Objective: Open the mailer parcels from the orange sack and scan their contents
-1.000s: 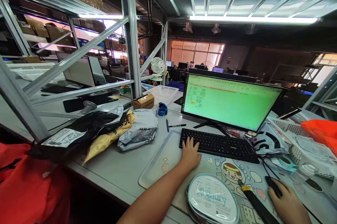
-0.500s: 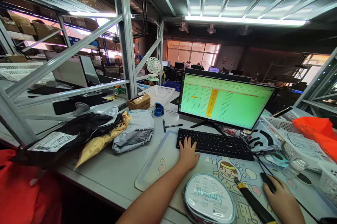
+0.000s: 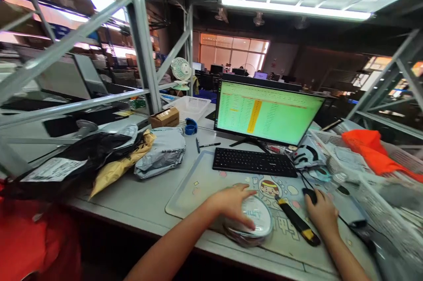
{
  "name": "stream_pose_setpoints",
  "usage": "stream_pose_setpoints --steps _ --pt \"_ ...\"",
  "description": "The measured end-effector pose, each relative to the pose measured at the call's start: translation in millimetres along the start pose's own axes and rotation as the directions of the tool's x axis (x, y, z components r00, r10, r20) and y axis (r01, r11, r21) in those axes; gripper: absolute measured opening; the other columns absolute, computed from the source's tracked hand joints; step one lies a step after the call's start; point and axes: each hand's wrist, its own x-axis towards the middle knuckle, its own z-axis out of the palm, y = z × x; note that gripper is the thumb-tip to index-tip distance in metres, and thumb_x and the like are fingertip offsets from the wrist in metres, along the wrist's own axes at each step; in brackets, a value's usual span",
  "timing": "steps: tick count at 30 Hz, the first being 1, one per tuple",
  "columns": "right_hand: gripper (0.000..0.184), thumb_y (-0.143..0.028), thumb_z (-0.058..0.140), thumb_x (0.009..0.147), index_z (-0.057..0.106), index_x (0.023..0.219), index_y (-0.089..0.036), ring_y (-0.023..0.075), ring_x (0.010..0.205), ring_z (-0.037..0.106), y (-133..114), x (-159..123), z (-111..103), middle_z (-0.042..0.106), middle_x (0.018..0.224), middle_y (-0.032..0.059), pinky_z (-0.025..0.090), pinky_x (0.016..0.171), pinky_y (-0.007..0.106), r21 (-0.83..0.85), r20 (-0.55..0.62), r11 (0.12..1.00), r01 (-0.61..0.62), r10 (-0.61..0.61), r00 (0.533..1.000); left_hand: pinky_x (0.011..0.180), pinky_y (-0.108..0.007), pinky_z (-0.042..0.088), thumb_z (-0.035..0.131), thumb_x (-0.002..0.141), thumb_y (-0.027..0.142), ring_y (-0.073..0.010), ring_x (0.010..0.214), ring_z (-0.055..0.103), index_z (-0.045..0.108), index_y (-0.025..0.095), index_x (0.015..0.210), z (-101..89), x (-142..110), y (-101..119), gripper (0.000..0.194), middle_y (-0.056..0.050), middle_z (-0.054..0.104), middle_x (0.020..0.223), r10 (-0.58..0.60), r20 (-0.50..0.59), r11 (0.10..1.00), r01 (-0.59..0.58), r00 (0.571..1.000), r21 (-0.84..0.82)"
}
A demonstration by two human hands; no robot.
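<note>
- Desk (image 3: pixel 158 193) w/ lit monitor (image 3: pixel 267 109) beyond both hands, sheet (image 3: pixel 243 118) already up.
- L hand (image 3: pixel 233 204) spread over round case (image 3: pixel 261 224), on mat (image 3: pixel 185 188) just under it; contact unclear, case not yet lifted.
- R hand (image 3: pixel 323 214) curled round mouse (image 3: pixel 309 194).
- Parcels (image 3: pixel 161 151) left of L hand, look unopened.

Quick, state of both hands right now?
Left hand: open, spread over the round case; firm grip can't be told.
Right hand: closed over the mouse.

Left hand (image 3: pixel 233 204) over round case (image 3: pixel 263 217), right hand (image 3: pixel 322 214) on mouse (image 3: pixel 309 194)
</note>
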Motion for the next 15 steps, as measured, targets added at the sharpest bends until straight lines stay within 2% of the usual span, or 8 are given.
stream_pose_setpoints --steps 2,4,6,8,10,12,13,15 --pt "0.066 -0.049 0.037 0.084 0.057 0.130 -0.005 0.0444 0.138 0.037 -18 0 -10 0.048 0.142 0.0287 0.025 0.111 0.069 0.037 -0.031 0.999 -0.014 0.015 0.999 0.120 -0.057 0.029 0.084 0.052 0.068 -0.0430 0.152 0.022 0.031 0.031 0.157 11.6 -13 9 0.124 -0.011 0.012 0.170 -0.067 0.086 0.997 0.064 0.994 0.038" --pt "0.058 -0.041 0.041 0.086 0.058 0.128 -0.004 0.0402 0.142 0.032 -33 -1 -22 0.046 0.145 0.0279 0.022 0.115 0.064 0.075 -0.042 0.997 -0.016 0.019 0.999 0.122 -0.055 0.028 0.088 0.046 0.060 -0.0438 0.153 0.019 0.030 0.029 0.158 23.9 -21 12 0.131 -0.013 0.009 0.170 -0.109 0.080 0.989 0.100 0.991 0.109" --pt "0.049 -0.032 0.044 0.088 0.059 0.127 -0.005 0.0348 0.144 0.031 -47 -9 -39 0.046 0.147 0.0246 0.018 0.120 0.057 0.114 -0.037 0.993 0.010 -0.006 0.999 0.122 -0.050 0.031 0.087 0.050 0.054 -0.0410 0.151 0.027 0.036 0.026 0.156 35.8 -25 8 0.121 -0.014 0.018 0.168 -0.081 -0.003 0.980 0.080 0.997 0.183" --pt "0.043 -0.027 0.047 0.089 0.062 0.124 -0.008 0.0305 0.141 0.037 -59 -28 -59 0.051 0.144 0.0211 0.018 0.122 0.052 0.152 -0.016 0.988 0.038 -0.036 0.999 0.119 -0.048 0.036 0.078 0.064 0.054 -0.0377 0.145 0.040 0.048 0.026 0.150 47.2 -23 -4 0.095 -0.016 0.034 0.163 0.016 -0.136 0.970 0.017 0.991 0.243" --pt "0.039 -0.031 0.053 0.090 0.064 0.123 -0.014 0.0236 0.130 0.051 -72 -60 -73 0.061 0.135 0.0132 0.033 0.117 0.040 0.211 0.043 0.974 0.088 -0.099 0.994 0.114 -0.050 0.045 0.071 0.070 0.054 -0.0380 0.137 0.051 0.054 0.027 0.144 58.1 -15 -19 0.081 -0.017 0.046 0.155 0.166 -0.299 0.955 -0.078 0.940 0.286" --pt "0.048 -0.043 0.060 0.090 0.060 0.132 -0.021 0.0203 0.124 0.057 -85 -103 -78 0.064 0.134 0.0067 0.043 0.109 0.034 0.271 0.087 0.956 0.111 -0.140 0.986 0.104 -0.052 0.053 0.072 0.068 0.049 -0.0384 0.130 0.058 0.047 0.035 0.148 68.0 -5 -24 0.085 -0.014 0.048 0.153 0.326 -0.395 0.926 -0.207 0.859 0.315" --pt "0.058 -0.049 0.063 0.088 0.055 0.139 -0.022 0.0216 0.127 0.056 -91 -127 -77 0.060 0.140 0.0069 0.044 0.109 0.035 0.350 0.138 0.930 0.111 -0.169 0.976 0.101 -0.052 0.056 0.072 0.066 0.046 -0.0384 0.129 0.058 0.040 0.040 0.151 72.4 -2 -19 0.091 -0.010 0.045 0.155 0.383 -0.415 0.908 -0.254 0.825 0.333" --pt "0.079 -0.059 0.069 0.081 0.047 0.146 -0.021 0.0272 0.129 0.055 -95 -170 -75 0.055 0.145 0.0090 0.045 0.109 0.041 0.611 0.226 0.792 -0.028 -0.140 0.964 0.097 -0.055 0.058 0.072 0.065 0.043 -0.0409 0.132 0.055 0.030 0.049 0.154 79.6 -1 5 0.098 -0.003 0.040 0.160 0.507 -0.421 0.850 -0.354 0.752 0.390"
